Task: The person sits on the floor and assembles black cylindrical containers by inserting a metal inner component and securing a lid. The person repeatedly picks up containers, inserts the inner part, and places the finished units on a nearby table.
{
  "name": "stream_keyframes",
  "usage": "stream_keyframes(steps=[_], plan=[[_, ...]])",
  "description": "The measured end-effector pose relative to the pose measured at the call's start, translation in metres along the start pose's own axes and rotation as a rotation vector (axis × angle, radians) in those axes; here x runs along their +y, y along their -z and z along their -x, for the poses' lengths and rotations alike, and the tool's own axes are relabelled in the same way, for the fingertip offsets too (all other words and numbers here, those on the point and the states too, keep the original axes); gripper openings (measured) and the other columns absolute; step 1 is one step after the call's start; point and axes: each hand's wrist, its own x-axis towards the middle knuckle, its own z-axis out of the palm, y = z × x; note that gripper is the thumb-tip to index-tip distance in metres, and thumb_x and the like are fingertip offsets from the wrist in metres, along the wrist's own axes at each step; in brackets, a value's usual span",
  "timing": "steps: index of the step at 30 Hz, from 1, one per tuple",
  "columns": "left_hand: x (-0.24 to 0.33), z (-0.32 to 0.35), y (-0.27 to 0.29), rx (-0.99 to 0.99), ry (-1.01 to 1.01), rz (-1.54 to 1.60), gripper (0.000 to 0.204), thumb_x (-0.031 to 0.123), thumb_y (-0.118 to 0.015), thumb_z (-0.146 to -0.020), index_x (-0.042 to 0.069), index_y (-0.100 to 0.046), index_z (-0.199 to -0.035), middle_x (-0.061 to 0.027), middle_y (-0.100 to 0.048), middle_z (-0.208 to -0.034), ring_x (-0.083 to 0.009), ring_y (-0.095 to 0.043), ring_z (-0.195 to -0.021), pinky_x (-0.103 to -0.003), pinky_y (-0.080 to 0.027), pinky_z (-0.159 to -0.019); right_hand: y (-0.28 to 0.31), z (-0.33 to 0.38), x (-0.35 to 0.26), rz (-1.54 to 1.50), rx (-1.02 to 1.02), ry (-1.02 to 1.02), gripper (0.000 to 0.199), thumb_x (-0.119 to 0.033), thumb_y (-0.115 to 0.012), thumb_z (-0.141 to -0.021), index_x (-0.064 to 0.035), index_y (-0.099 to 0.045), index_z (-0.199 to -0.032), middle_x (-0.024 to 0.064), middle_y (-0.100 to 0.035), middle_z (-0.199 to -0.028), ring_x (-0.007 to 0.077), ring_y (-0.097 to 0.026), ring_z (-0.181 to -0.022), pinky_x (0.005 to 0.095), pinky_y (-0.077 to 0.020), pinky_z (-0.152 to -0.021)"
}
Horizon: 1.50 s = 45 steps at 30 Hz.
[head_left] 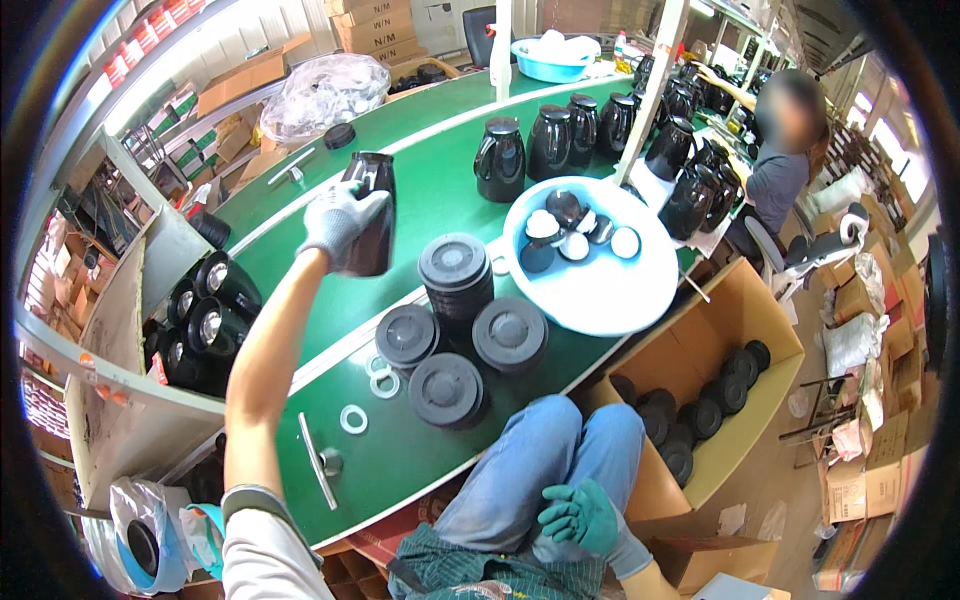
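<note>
My left hand [343, 217], in a pale grey glove, is wrapped round a glossy black jug [372, 225] above the green bench. The jug stands nearly upright, its lower end blurred. My right hand [580, 515], in a green-coated glove, rests over my lap with loosely curled fingers and holds nothing. In front of me are several stacks of black round caps [447, 388], the tallest stack [454, 262] nearest the jug. Several translucent rings [353, 419] lie left of the stacks. A light blue basin [600, 290] holds black and white round parts [574, 246].
Several black jugs [500, 165] stand along the far bench; others [215, 325] lie at the left. A cardboard box [735, 440] with black caps is right of my legs. A metal bar [318, 462] lies near the bench edge. A co-worker [785, 170] sits at far right.
</note>
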Motion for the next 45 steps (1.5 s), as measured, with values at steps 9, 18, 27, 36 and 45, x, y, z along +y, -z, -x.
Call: stream_keyframes(steps=[9, 18, 27, 36, 45], plan=[[0.001, -0.053, -0.229, 0.002, 0.256, 0.682, 0.061, 0.056, -0.076, -0.082, 0.004, -0.077, -0.112, -0.0183, -0.077, -0.107, -0.0348, -0.074, -0.1, -0.042, -0.056, -0.086, -0.043, -0.025, -0.034, -0.203, 0.213, -0.135, 0.04, -0.037, -0.045, -0.109, -0.0084, -0.055, -0.135, 0.0108, -0.059, -0.095, 0.0212, -0.05, -0.075, 0.0327, -0.0467, -0.069], [-0.028, 0.011, -0.156, -0.289, 0.172, 0.642, 0.084, 0.056, -0.072, -0.087, -0.002, -0.054, -0.145, -0.0267, -0.061, -0.139, -0.0387, -0.06, -0.128, -0.043, -0.047, -0.109, -0.052, -0.032, -0.03, -0.132, 0.27, -0.124, 0.048, -0.042, -0.056, -0.102, -0.0042, -0.054, -0.132, 0.0049, -0.047, -0.097, 0.0218, -0.041, -0.085, 0.0343, -0.0408, -0.077], [-0.252, 0.221, 0.01, 0.101, 0.783, -0.657, 0.07, 0.036, -0.084, -0.076, 0.023, -0.055, -0.138, -0.0111, -0.051, -0.139, -0.0346, -0.044, -0.134, -0.059, -0.042, -0.107, -0.063, -0.033, -0.027, -0.074, 0.278, -0.121, 0.043, -0.039, -0.057, -0.101, -0.0061, -0.055, -0.128, 0.0073, -0.046, -0.098, 0.0227, -0.041, -0.087, 0.035, -0.0391, -0.077], [-0.165, 0.264, 0.089, 0.204, 0.263, -0.171, 0.042, 0.013, -0.085, -0.07, 0.015, -0.074, -0.111, -0.0075, -0.064, -0.106, -0.0313, -0.058, -0.111, -0.042, -0.051, -0.095, -0.094, -0.025, -0.021, 0.8, 0.21, 0.161, 0.045, -0.028, -0.054, -0.106, 0.0023, -0.056, -0.139, 0.0237, -0.073, -0.11, 0.0373, -0.074, -0.095, 0.0444, -0.0597, -0.089], [0.031, 0.322, 0.207, -0.094, -0.324, 0.12, 0.042, 0.025, -0.088, -0.068, 0.021, -0.073, -0.107, -0.003, -0.065, -0.099, -0.0265, -0.064, -0.101, -0.04, -0.057, -0.079, -0.275, -0.08, -0.006, 2.336, -0.326, 1.448, 0.059, -0.029, -0.077, -0.085, -0.0208, -0.057, -0.14, 0.0135, -0.041, -0.157, 0.038, -0.043, -0.143, 0.0565, -0.0479, -0.105]])
